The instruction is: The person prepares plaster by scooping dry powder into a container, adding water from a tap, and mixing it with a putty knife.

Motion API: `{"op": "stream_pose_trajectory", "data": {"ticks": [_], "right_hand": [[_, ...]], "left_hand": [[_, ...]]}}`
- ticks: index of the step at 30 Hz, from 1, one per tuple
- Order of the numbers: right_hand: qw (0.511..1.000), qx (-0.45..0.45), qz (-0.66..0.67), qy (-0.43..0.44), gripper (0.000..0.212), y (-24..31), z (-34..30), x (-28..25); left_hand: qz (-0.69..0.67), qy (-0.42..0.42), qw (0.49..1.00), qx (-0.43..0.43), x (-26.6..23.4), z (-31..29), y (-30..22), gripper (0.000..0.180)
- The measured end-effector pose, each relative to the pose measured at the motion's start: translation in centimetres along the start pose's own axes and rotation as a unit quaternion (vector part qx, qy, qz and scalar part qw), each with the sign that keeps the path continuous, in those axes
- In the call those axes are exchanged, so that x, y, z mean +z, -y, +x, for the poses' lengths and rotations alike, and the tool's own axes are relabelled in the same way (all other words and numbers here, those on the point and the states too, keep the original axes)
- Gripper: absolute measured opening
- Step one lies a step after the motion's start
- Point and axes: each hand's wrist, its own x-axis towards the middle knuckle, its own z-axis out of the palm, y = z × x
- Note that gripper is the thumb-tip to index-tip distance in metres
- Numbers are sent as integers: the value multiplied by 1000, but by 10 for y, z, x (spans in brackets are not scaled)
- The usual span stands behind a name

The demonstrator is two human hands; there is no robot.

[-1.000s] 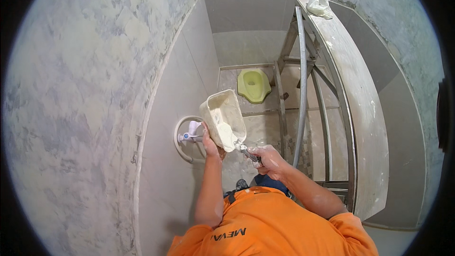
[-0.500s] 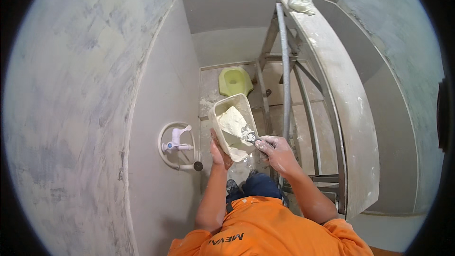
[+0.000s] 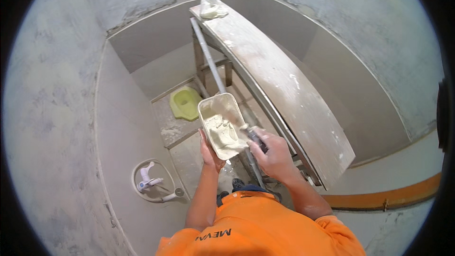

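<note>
Bare plaster walls enclose a scaffold plank (image 3: 284, 85). Left hand (image 3: 211, 151) cups the putty tray (image 3: 222, 125) from below; right hand (image 3: 270, 154) grips a scraper (image 3: 249, 132) in it. Tilting the tray could spill putty to the floor.

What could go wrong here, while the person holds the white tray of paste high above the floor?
1. The left hand alone supports the white rectangular tray of pale paste from below; it may tip and spill toward the green squat toilet.
2. The right hand works a small tool in the paste; lumps may drop.
3. The paste-smeared wooden scaffold plank could be slippery.
</note>
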Motion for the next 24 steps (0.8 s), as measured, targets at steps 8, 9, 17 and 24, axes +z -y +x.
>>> {"op": "stream_pose_trajectory", "data": {"ticks": [8,9,17,24], "right_hand": [[989,5,-142,-48,37,5,-42,-38],[990,20,-123,-72,38,7,-48,-39],[950,123,-281,52,34,3,-132,-27],[987,97,-112,64,39,17,-104,-37]], "left_hand": [[18,-3,995,-97,6,-1,37,65],[30,-21,995,-93,7,-5,41,66],[88,2,984,-154,-3,-37,70,70],[68,-137,976,-154,-45,-59,36,68]]}}
